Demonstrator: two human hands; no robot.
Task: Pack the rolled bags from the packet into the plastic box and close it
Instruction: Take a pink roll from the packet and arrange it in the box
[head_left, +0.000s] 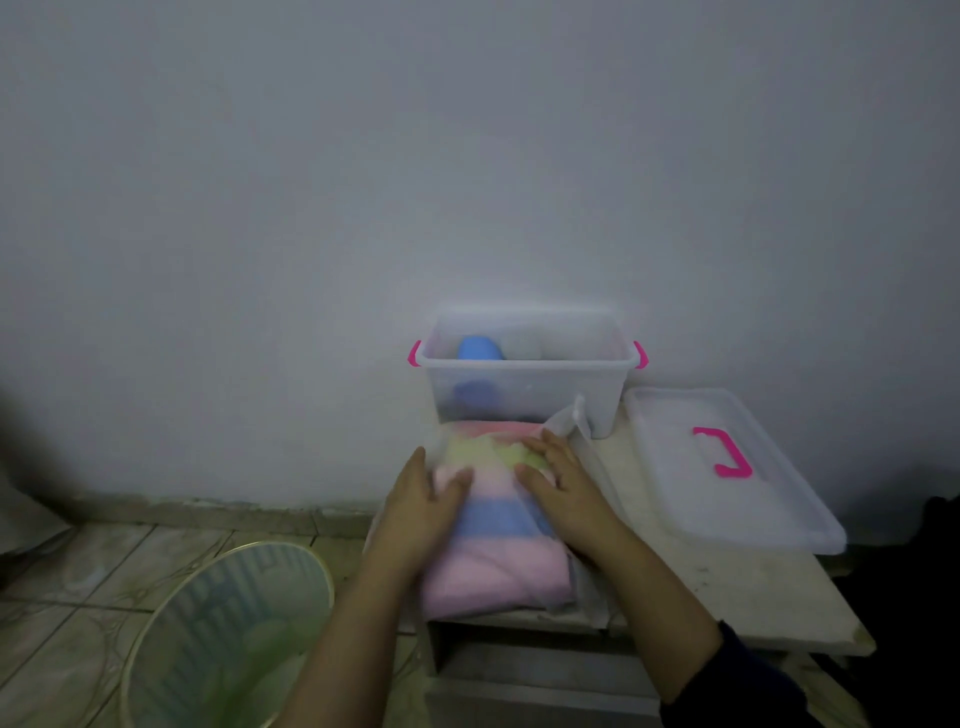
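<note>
- The packet (493, 525), a translucent wrapper showing pink, blue and yellow rolled bags, lies on the small table (727, 582) at the centre of view.
- The left hand (423, 499) rests on the packet's left side, fingers curved over it; whether it truly grips is unclear.
- The right hand (563, 480) lies on the packet's upper right, fingers spread fairly flat and pressing.
- The plastic box (527, 382) stands open at 12 o'clock from the packet, touching its far end, with one blue roll (480, 349) inside.
- The lid (727, 467), with a pink handle, lies flat at 2 o'clock, beside the box.
- A mesh bin (228, 634) stands on the floor at 8 o'clock.
</note>
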